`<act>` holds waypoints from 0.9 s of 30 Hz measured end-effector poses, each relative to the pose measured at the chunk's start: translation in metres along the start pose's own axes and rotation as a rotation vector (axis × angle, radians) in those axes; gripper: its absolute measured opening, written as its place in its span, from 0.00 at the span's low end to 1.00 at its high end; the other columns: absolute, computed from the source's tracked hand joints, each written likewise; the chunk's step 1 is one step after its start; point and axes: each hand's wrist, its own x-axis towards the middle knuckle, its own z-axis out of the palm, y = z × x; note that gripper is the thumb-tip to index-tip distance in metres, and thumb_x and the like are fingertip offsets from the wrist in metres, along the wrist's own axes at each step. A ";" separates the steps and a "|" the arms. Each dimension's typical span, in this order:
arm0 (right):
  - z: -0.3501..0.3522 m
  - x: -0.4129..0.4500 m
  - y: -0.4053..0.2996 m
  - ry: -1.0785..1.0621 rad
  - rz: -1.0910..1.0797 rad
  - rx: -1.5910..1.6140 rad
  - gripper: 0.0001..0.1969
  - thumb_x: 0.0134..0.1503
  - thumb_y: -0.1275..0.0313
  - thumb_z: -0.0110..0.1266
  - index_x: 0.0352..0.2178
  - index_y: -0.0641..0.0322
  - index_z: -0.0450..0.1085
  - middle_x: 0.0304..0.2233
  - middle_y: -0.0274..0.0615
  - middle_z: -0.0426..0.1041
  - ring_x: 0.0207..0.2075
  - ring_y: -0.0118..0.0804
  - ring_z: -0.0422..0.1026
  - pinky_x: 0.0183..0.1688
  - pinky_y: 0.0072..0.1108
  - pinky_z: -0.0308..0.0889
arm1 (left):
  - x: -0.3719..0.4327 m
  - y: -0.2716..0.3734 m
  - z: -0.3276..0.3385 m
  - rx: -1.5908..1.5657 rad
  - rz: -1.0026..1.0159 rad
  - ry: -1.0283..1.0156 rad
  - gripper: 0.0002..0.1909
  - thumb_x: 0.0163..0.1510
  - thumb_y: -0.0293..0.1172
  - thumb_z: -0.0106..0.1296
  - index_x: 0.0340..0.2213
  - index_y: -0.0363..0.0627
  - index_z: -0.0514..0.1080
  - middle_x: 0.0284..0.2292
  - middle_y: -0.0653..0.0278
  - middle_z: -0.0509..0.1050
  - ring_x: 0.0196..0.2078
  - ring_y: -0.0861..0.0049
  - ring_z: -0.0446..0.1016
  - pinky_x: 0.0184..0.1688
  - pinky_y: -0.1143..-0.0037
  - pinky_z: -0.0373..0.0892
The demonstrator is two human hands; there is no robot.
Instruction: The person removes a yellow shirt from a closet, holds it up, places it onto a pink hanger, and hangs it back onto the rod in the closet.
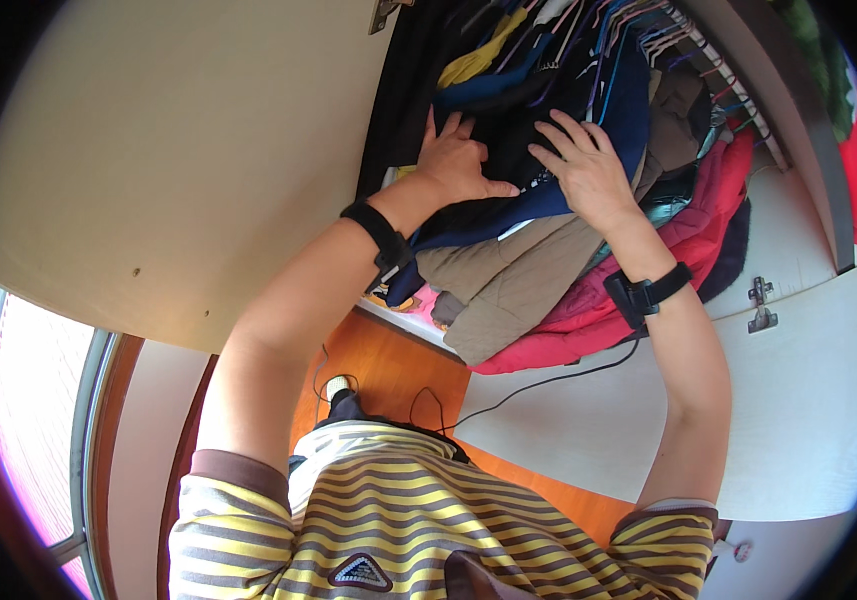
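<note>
Both of my hands reach into a wardrobe packed with hanging clothes. My left hand (458,161) lies against a black garment (507,135), fingers spread and thumb pointing right. To its right, my right hand (586,172) is over a navy garment (631,112) with its fingers apart. Neither hand appears to grip anything, though some fingertips meet dark cloth. Coloured thin hangers (612,75) carry the clothes from a metal rail (728,75). Below my hands hang a brown quilted coat (514,277) and a red padded jacket (586,337).
A cream wardrobe door (173,150) stands open at left. At right is a white door (811,390) with a metal hinge (761,304). A black cable (541,384) runs down towards the wooden floor (391,360). Folded printed fabric (421,304) lies at the wardrobe's bottom.
</note>
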 end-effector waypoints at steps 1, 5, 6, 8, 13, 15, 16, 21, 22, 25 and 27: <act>0.003 0.002 -0.002 -0.023 0.005 -0.015 0.19 0.44 0.74 0.45 0.41 0.54 0.69 0.49 0.35 0.63 0.56 0.35 0.54 0.54 0.28 0.51 | 0.003 0.002 0.006 0.000 0.003 0.000 0.31 0.37 0.62 0.51 0.27 0.44 0.76 0.50 0.44 0.60 0.59 0.59 0.48 0.57 0.49 0.27; 0.011 0.000 -0.005 0.027 0.034 0.017 0.16 0.43 0.73 0.45 0.36 0.56 0.72 0.48 0.36 0.63 0.54 0.33 0.56 0.54 0.28 0.50 | 0.007 -0.005 0.026 0.118 0.013 0.066 0.18 0.43 0.44 0.49 0.29 0.43 0.76 0.49 0.51 0.62 0.58 0.62 0.50 0.58 0.50 0.32; 0.013 -0.002 -0.006 0.025 0.033 0.026 0.16 0.43 0.73 0.45 0.36 0.56 0.72 0.48 0.36 0.63 0.54 0.33 0.56 0.54 0.28 0.50 | 0.007 -0.013 0.027 0.158 0.050 0.102 0.14 0.44 0.37 0.48 0.30 0.42 0.75 0.49 0.53 0.63 0.57 0.64 0.52 0.59 0.51 0.35; 0.017 -0.014 0.000 -0.170 -0.003 -0.088 0.11 0.43 0.74 0.45 0.27 0.59 0.73 0.45 0.36 0.65 0.53 0.33 0.57 0.54 0.28 0.50 | 0.006 -0.040 0.024 0.302 0.082 0.139 0.14 0.44 0.34 0.46 0.31 0.39 0.75 0.48 0.55 0.64 0.56 0.66 0.55 0.59 0.55 0.38; 0.001 -0.053 0.020 -0.338 -0.028 -0.058 0.10 0.40 0.71 0.49 0.25 0.62 0.73 0.43 0.37 0.67 0.54 0.34 0.56 0.60 0.31 0.42 | 0.000 -0.091 0.006 0.632 0.159 0.247 0.14 0.45 0.26 0.41 0.32 0.35 0.74 0.48 0.57 0.65 0.54 0.72 0.59 0.61 0.66 0.44; -0.008 -0.058 0.023 -0.404 -0.037 -0.058 0.11 0.39 0.71 0.50 0.27 0.62 0.73 0.43 0.37 0.66 0.54 0.34 0.55 0.61 0.31 0.40 | 0.000 -0.092 0.007 0.684 0.127 0.170 0.15 0.45 0.27 0.40 0.32 0.36 0.74 0.49 0.59 0.65 0.55 0.73 0.58 0.61 0.68 0.44; -0.010 -0.059 0.025 -0.409 -0.037 -0.050 0.11 0.39 0.71 0.50 0.27 0.62 0.72 0.44 0.37 0.66 0.54 0.33 0.55 0.61 0.32 0.39 | 0.000 -0.095 0.006 0.680 0.126 0.162 0.15 0.45 0.27 0.40 0.32 0.36 0.74 0.49 0.59 0.65 0.55 0.73 0.58 0.61 0.68 0.44; -0.019 -0.066 0.023 -0.377 -0.035 -0.045 0.10 0.39 0.74 0.50 0.27 0.62 0.72 0.42 0.37 0.67 0.54 0.32 0.56 0.62 0.32 0.38 | -0.006 -0.093 -0.008 0.725 0.149 0.198 0.13 0.46 0.28 0.42 0.30 0.38 0.75 0.50 0.63 0.64 0.56 0.75 0.55 0.61 0.70 0.43; -0.017 -0.067 0.022 -0.315 -0.034 -0.053 0.10 0.39 0.74 0.49 0.27 0.62 0.71 0.41 0.37 0.67 0.53 0.32 0.57 0.62 0.33 0.38 | -0.007 -0.090 -0.013 0.724 0.150 0.194 0.13 0.46 0.28 0.42 0.30 0.38 0.75 0.50 0.63 0.64 0.56 0.75 0.55 0.61 0.70 0.43; -0.009 -0.065 0.012 -0.162 -0.048 -0.043 0.09 0.40 0.75 0.49 0.27 0.63 0.70 0.37 0.38 0.69 0.52 0.34 0.60 0.62 0.35 0.38 | -0.008 -0.086 -0.025 0.640 0.215 0.171 0.12 0.46 0.29 0.44 0.31 0.36 0.73 0.46 0.61 0.67 0.53 0.72 0.60 0.60 0.69 0.47; -0.008 -0.061 0.000 -0.182 -0.008 -0.078 0.09 0.40 0.75 0.48 0.27 0.62 0.69 0.35 0.40 0.69 0.52 0.35 0.59 0.62 0.35 0.38 | -0.004 -0.081 -0.028 0.402 0.224 0.236 0.12 0.47 0.29 0.45 0.33 0.35 0.71 0.42 0.57 0.69 0.49 0.65 0.64 0.57 0.68 0.54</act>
